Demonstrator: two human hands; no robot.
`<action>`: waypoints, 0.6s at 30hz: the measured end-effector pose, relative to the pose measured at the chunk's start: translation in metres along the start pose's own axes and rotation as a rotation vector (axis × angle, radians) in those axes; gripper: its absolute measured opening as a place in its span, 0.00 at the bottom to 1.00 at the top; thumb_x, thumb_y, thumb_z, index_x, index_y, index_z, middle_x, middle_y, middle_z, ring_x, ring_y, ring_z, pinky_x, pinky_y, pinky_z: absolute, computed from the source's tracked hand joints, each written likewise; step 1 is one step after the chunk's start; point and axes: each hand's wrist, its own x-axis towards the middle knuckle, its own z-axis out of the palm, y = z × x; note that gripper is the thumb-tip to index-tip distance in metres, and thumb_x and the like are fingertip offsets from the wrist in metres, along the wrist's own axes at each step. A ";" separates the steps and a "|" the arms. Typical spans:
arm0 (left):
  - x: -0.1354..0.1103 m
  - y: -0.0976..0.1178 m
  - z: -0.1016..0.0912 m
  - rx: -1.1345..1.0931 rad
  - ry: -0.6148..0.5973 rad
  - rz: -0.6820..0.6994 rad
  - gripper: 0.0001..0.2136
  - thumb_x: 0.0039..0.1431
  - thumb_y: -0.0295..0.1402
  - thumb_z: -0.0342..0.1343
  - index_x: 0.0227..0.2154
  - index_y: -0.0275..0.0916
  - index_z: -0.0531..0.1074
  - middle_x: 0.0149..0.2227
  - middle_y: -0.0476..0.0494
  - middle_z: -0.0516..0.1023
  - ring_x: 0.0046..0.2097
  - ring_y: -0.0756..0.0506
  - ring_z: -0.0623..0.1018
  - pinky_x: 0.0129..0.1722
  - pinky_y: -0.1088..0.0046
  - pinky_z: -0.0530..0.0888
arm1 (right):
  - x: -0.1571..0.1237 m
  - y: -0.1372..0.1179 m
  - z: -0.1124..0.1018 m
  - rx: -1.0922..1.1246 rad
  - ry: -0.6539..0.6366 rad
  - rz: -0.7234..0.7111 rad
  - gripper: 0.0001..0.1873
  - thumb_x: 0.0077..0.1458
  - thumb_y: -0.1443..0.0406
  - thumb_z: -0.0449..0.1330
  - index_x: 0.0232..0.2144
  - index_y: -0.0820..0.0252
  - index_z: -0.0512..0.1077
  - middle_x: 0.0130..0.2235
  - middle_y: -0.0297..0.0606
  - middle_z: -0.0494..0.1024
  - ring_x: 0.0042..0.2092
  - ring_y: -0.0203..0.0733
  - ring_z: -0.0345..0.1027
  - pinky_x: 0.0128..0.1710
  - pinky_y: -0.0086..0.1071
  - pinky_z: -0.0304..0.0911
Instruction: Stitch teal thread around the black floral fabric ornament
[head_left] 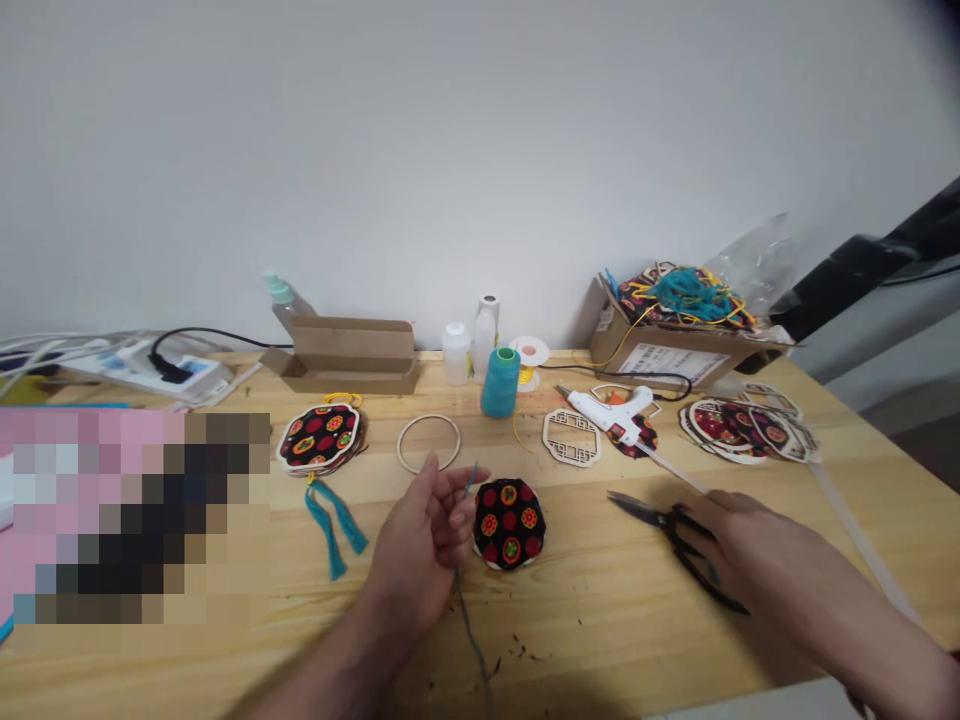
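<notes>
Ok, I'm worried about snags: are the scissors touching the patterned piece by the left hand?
Apart: the head view shows bare table between scissors and patterned piece.

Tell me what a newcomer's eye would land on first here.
Probably the black, red-patterned fabric piece just right of the left hand, which pinches a teal strand. Behind that piece stands a bright teal thread cone; farther right, the right hand is over dark scissors.

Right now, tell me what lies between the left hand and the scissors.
In the head view, a patterned cloth piece lies between the left hand and the scissors, nearer the hand.
</notes>
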 end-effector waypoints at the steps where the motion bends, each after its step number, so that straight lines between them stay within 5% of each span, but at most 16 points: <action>1: -0.001 0.000 0.000 -0.001 -0.012 -0.002 0.20 0.53 0.45 0.49 0.31 0.30 0.74 0.15 0.56 0.55 0.16 0.58 0.51 0.14 0.83 0.45 | 0.004 -0.013 -0.004 0.058 -0.005 0.014 0.07 0.50 0.64 0.53 0.29 0.57 0.72 0.31 0.42 0.74 0.33 0.46 0.68 0.32 0.37 0.60; 4: -0.003 0.000 0.002 0.002 -0.050 0.021 0.21 0.53 0.46 0.48 0.34 0.31 0.74 0.16 0.56 0.54 0.17 0.58 0.50 0.15 0.83 0.43 | 0.023 -0.060 -0.014 0.573 -0.098 -0.078 0.13 0.55 0.60 0.50 0.37 0.53 0.72 0.39 0.38 0.75 0.39 0.42 0.68 0.39 0.35 0.61; 8: -0.006 -0.001 0.006 0.044 -0.063 0.061 0.22 0.54 0.48 0.46 0.39 0.33 0.72 0.16 0.56 0.54 0.17 0.57 0.49 0.16 0.82 0.42 | 0.053 -0.108 -0.007 1.285 -0.521 -0.056 0.15 0.49 0.60 0.58 0.40 0.57 0.71 0.36 0.36 0.76 0.33 0.36 0.68 0.30 0.27 0.62; 13: -0.008 -0.002 0.007 0.126 -0.077 0.153 0.24 0.54 0.49 0.44 0.44 0.36 0.69 0.16 0.55 0.57 0.18 0.56 0.50 0.17 0.80 0.44 | 0.075 -0.132 0.011 1.457 -0.646 -0.053 0.15 0.46 0.60 0.60 0.37 0.63 0.71 0.31 0.38 0.75 0.23 0.28 0.62 0.17 0.20 0.49; 18: -0.007 -0.005 0.005 0.170 -0.088 0.154 0.24 0.54 0.50 0.44 0.45 0.38 0.68 0.16 0.56 0.58 0.17 0.56 0.50 0.17 0.81 0.44 | 0.079 -0.142 0.014 1.527 -0.566 -0.128 0.09 0.48 0.63 0.58 0.28 0.64 0.72 0.25 0.34 0.76 0.24 0.29 0.64 0.23 0.22 0.57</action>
